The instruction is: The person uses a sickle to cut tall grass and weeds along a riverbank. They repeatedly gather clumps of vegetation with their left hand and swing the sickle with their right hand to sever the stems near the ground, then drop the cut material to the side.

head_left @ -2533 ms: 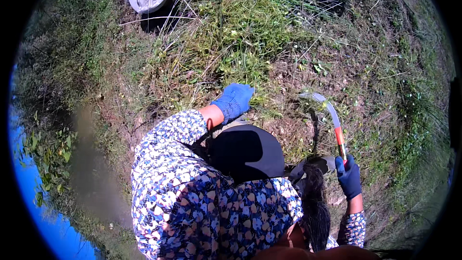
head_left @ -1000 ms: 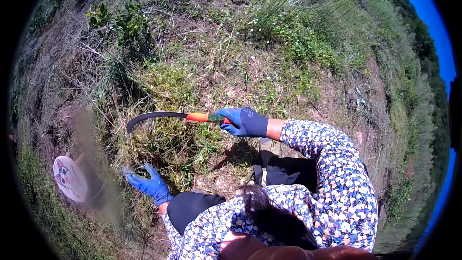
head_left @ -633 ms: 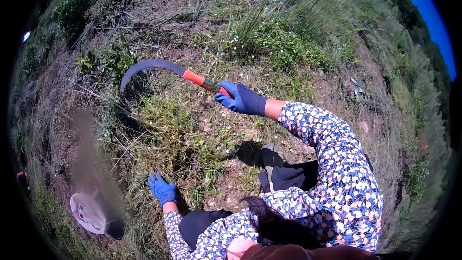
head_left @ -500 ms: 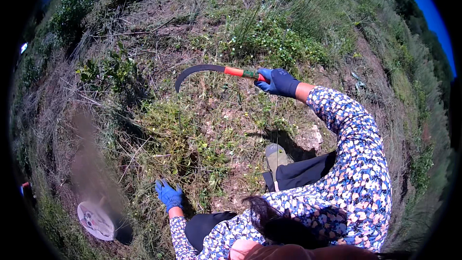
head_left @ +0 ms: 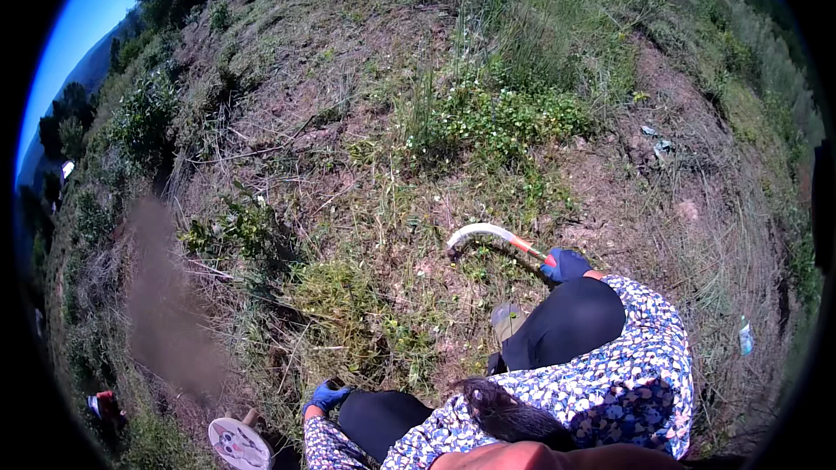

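My right hand (head_left: 565, 265), in a dark blue glove, grips the handle of a sickle (head_left: 485, 230) beside my bent right knee. The sickle's curved blade catches bright sunlight and points left, low over short weeds; its handle is red-orange and green. At the outer side of my left knee is my left hand (head_left: 326, 395), gloved in blue. Its fingers are too small and shaded to make out, and I see nothing held in it. A clump of yellow-green grass (head_left: 340, 296) grows in front of that hand.
A round stool (head_left: 239, 444) with a cartoon animal on its top stands at lower left. Leafy green plants (head_left: 514, 117) grow ahead, and a small shrub (head_left: 235, 226) to the left. A plastic bottle (head_left: 745, 336) lies at right. A brown blur covers part of the left side.
My right hand has brought the sickle down and nearer to my right knee. My left hand has drawn back from the grass to my left knee. The view has tilted up.
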Motion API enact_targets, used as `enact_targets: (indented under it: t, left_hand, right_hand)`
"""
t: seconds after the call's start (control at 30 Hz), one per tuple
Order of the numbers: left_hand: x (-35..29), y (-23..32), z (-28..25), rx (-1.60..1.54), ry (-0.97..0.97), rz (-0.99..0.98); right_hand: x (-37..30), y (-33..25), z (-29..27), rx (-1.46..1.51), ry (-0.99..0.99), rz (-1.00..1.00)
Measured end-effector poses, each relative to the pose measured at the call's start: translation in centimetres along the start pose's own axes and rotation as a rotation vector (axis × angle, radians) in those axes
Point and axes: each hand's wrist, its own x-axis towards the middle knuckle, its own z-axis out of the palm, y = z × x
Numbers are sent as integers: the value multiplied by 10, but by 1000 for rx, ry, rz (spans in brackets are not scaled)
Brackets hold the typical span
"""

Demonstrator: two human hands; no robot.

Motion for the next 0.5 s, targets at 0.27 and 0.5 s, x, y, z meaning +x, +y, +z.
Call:
enact_targets:
  t: [0.27,0.5]
  left_hand:
    - [-88,29,-45,98,581,-3]
    - [-114,179,-38,554,479,191]
  right_hand:
    - [82,108,-37,497,567,170]
    - [166,250,-1,1015,661,427]
